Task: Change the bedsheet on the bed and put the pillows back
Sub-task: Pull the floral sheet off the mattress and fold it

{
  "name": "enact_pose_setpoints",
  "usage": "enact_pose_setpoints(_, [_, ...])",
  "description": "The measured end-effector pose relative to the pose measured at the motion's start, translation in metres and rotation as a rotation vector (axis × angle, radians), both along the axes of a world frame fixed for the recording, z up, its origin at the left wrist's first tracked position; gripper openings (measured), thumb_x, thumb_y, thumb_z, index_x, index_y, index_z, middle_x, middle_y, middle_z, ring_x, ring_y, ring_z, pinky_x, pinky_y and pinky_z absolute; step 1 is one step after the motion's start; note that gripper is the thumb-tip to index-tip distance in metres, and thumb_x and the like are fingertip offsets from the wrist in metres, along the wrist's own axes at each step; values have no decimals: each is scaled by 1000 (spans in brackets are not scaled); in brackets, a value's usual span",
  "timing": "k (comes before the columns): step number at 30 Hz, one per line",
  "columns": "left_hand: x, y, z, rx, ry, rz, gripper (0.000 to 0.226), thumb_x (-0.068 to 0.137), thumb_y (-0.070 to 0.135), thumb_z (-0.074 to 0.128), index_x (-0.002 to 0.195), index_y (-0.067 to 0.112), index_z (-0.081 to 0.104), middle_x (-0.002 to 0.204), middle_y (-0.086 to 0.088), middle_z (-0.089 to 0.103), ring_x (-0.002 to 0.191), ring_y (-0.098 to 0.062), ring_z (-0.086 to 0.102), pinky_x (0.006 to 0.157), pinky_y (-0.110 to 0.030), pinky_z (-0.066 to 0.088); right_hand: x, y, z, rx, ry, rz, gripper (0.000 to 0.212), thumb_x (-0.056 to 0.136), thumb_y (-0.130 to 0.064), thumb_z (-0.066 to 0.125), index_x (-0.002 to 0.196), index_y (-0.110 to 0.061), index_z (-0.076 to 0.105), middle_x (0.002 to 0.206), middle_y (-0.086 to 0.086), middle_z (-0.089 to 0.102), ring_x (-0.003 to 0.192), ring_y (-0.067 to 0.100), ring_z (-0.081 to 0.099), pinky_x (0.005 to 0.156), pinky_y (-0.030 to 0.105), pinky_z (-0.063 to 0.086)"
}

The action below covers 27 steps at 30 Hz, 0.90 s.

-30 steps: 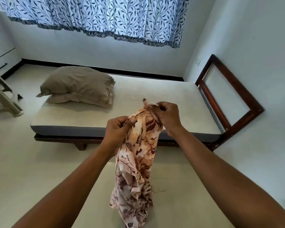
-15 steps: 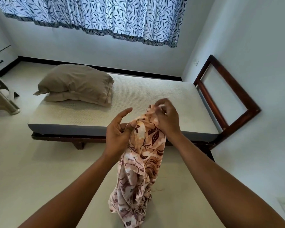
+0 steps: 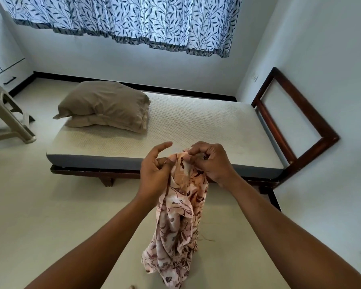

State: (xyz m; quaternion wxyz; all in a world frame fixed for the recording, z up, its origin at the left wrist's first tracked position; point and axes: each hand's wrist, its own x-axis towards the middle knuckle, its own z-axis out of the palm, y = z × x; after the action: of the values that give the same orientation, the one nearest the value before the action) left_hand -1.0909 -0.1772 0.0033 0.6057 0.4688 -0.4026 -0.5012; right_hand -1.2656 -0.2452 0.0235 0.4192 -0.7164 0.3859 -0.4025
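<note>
A peach bedsheet with a brown leaf print hangs bunched from both my hands in front of the bed. My right hand pinches its top edge. My left hand holds the cloth with thumb and lower fingers, the forefinger lifted. The mattress lies bare on the dark wooden bed frame. Two grey-brown pillows are stacked at the mattress's left end.
A plastic chair stands on the floor left of the bed. A leaf-print curtain hangs over the far wall. The bed's right end sits close to the right wall. Pale floor stretches between me and the bed.
My hands have worked along the sheet's top edge and come closer together; the left forefinger has lifted off the cloth. The view has shifted slightly.
</note>
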Motion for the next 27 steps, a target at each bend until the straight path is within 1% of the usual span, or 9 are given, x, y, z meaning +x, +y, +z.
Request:
enact_pose_setpoints(3, [8, -1, 6, 312, 264, -164, 42, 101, 39, 55, 130, 9, 59, 100, -21, 75, 93, -34, 73, 85, -45, 57, -4, 5, 2, 54, -25, 73, 10, 85, -3, 80, 90, 5, 76, 93, 10, 75, 87, 13, 71, 78, 22, 52])
enact_pose_setpoints(6, [17, -7, 16, 447, 229, -342, 52, 95, 50, 61, 115, 2, 69, 103, -21, 73, 93, -32, 71, 93, -45, 53, -7, 9, 4, 63, 0, 152, 9, 87, -4, 79, 92, 3, 77, 95, 12, 76, 91, 24, 73, 81, 29, 56])
enact_pose_setpoints(9, [14, -11, 21, 363, 243, -358, 40, 91, 29, 72, 112, -5, 70, 101, -23, 73, 86, -28, 72, 80, -36, 60, -7, 11, 9, 43, 6, 178, 9, 88, -4, 78, 93, 3, 77, 97, 12, 76, 94, 28, 73, 84, 35, 58])
enact_pose_setpoints(12, [10, -14, 23, 278, 288, -316, 33, 84, 15, 72, 109, -7, 70, 93, -18, 74, 78, -22, 73, 66, -29, 60, -9, 8, 13, 38, -32, 141, 11, 87, -4, 78, 94, 4, 76, 100, 13, 77, 99, 29, 73, 87, 38, 59])
enact_pose_setpoints(17, [17, -16, 23, 264, 244, -416, 33, 82, 6, 72, 115, 2, 72, 111, -21, 72, 93, -25, 73, 80, -36, 61, -11, 2, 22, 57, -221, -45, 13, 86, 1, 76, 96, 7, 75, 103, 12, 77, 99, 26, 73, 86, 36, 59])
enact_pose_setpoints(20, [24, -16, 27, 268, 51, -532, 27, 91, 3, 67, 118, -4, 69, 117, -27, 70, 100, -30, 70, 88, -35, 58, -12, -1, 26, 119, -304, -48, 15, 86, 9, 72, 100, 11, 73, 107, 19, 75, 104, 30, 72, 86, 39, 60])
enact_pose_setpoints(23, [27, -22, 36, 219, -209, -529, 22, 90, 3, 65, 111, -2, 69, 110, -25, 71, 95, -29, 67, 87, -37, 51, -7, -3, 29, 145, -302, -6, 14, 88, 8, 71, 102, 12, 72, 109, 19, 74, 102, 28, 72, 83, 38, 61])
enact_pose_setpoints(24, [27, -24, 41, 181, -221, -511, 20, 89, 3, 67, 109, 0, 68, 105, -21, 72, 93, -27, 67, 85, -35, 51, -4, -3, 31, 162, -312, 8, 14, 89, 7, 70, 102, 12, 71, 109, 18, 74, 100, 27, 72, 81, 36, 61])
enact_pose_setpoints(27, [26, -33, 51, 114, -20, -454, 31, 82, 5, 76, 112, 2, 66, 103, -20, 71, 91, -27, 69, 81, -36, 57, 3, -6, 40, 156, -296, 57, 10, 90, 3, 70, 98, 8, 73, 102, 16, 75, 93, 26, 71, 77, 34, 61])
